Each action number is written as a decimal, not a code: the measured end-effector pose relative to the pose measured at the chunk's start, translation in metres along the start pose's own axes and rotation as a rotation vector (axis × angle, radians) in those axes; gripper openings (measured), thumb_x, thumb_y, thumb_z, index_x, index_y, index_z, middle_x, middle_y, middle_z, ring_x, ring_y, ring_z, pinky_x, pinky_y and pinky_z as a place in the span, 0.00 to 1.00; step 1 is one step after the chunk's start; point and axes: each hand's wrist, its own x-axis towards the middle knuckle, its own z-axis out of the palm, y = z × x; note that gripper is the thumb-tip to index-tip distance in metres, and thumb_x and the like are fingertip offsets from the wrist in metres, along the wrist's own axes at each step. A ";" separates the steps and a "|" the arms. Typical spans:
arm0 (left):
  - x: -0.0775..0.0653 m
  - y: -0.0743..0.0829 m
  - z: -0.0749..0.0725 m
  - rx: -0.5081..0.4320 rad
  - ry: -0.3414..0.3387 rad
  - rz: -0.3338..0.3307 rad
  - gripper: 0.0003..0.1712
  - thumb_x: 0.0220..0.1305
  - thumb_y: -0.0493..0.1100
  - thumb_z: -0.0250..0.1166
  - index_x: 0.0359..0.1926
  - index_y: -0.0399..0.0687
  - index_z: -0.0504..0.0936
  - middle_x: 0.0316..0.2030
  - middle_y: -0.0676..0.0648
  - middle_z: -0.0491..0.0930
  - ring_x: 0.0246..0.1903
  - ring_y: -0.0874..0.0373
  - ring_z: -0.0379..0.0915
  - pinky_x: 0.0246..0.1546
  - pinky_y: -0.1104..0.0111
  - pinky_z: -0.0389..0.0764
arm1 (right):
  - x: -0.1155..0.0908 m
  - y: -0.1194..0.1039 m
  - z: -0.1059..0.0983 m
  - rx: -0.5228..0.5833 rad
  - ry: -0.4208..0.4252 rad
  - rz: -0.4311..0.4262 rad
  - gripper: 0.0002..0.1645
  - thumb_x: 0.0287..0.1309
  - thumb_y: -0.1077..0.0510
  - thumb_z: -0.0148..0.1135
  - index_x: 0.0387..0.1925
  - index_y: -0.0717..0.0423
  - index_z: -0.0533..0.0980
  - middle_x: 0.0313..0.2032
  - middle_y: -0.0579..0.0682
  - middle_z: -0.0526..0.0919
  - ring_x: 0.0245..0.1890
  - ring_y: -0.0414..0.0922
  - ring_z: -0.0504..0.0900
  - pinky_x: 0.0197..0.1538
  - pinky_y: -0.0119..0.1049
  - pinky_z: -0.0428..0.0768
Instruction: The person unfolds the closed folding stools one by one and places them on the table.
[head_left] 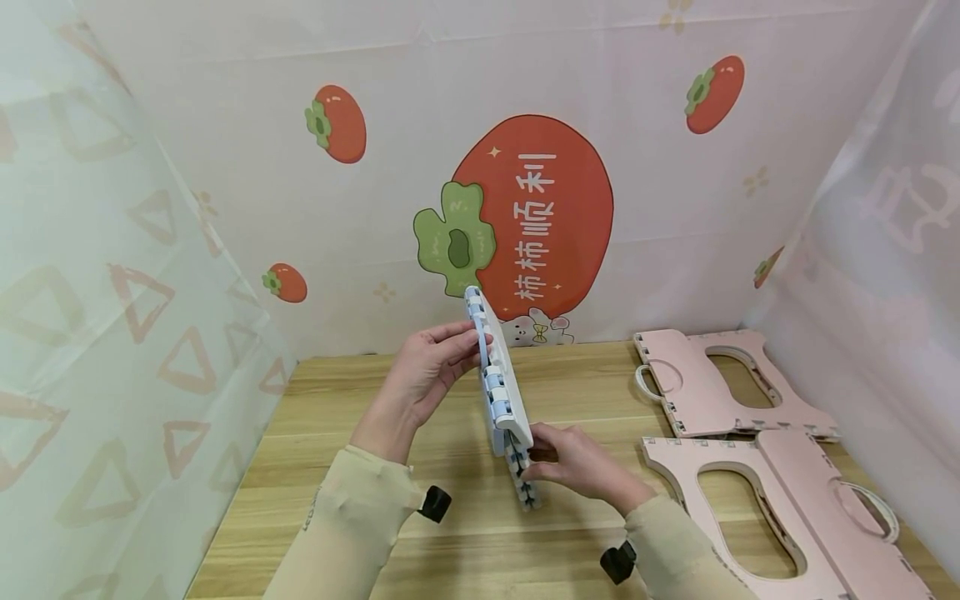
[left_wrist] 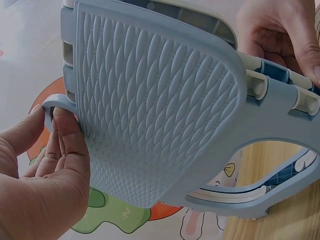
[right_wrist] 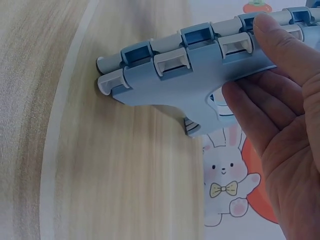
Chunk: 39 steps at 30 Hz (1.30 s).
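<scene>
A blue and white folding stool (head_left: 491, 358), folded thin, stands on edge above the wooden table, tilted and seen nearly edge-on in the head view. My left hand (head_left: 427, 367) pinches its blue carry handle (left_wrist: 50, 103) between thumb and fingers. Lower down, my right hand (head_left: 581, 462) grips the hinged edge near the stool's leg end, thumb on the hinges and fingers on the other side. The left wrist view shows the woven-textured blue seat panel (left_wrist: 155, 100). In the right wrist view, the leg's hinged edge (right_wrist: 170, 62) points down to the tabletop.
Two pink folding stools (head_left: 701, 379) lie folded flat at the table's right, one behind the other, each with a pale handle. The wooden table (head_left: 300, 500) meets a fabric backdrop (head_left: 390, 167) printed with persimmons. Side curtains flank it left and right.
</scene>
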 end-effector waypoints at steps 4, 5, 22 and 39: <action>0.000 0.001 0.002 0.016 -0.004 0.000 0.21 0.68 0.31 0.66 0.59 0.25 0.77 0.42 0.41 0.87 0.40 0.56 0.85 0.46 0.68 0.86 | 0.001 -0.001 0.002 0.006 -0.001 0.016 0.29 0.60 0.55 0.73 0.61 0.59 0.76 0.57 0.60 0.84 0.55 0.53 0.86 0.55 0.37 0.85; 0.000 0.001 0.003 0.016 -0.005 -0.001 0.20 0.68 0.31 0.66 0.58 0.25 0.78 0.43 0.40 0.87 0.40 0.56 0.85 0.46 0.68 0.86 | 0.001 -0.002 0.003 0.008 -0.002 0.019 0.29 0.60 0.55 0.73 0.61 0.58 0.76 0.57 0.60 0.84 0.55 0.53 0.86 0.55 0.37 0.85; 0.001 0.002 0.008 -0.018 -0.057 0.008 0.16 0.69 0.32 0.65 0.55 0.26 0.80 0.41 0.40 0.88 0.40 0.53 0.85 0.46 0.67 0.86 | 0.003 -0.003 0.011 0.043 0.014 0.004 0.25 0.60 0.55 0.74 0.56 0.59 0.77 0.52 0.60 0.86 0.53 0.53 0.87 0.54 0.38 0.85; -0.002 0.004 0.010 0.002 -0.070 0.002 0.21 0.72 0.35 0.63 0.60 0.24 0.77 0.43 0.40 0.88 0.43 0.53 0.85 0.49 0.66 0.86 | 0.003 -0.004 0.017 0.110 0.004 0.016 0.28 0.60 0.58 0.74 0.59 0.59 0.75 0.55 0.58 0.85 0.56 0.51 0.85 0.56 0.34 0.84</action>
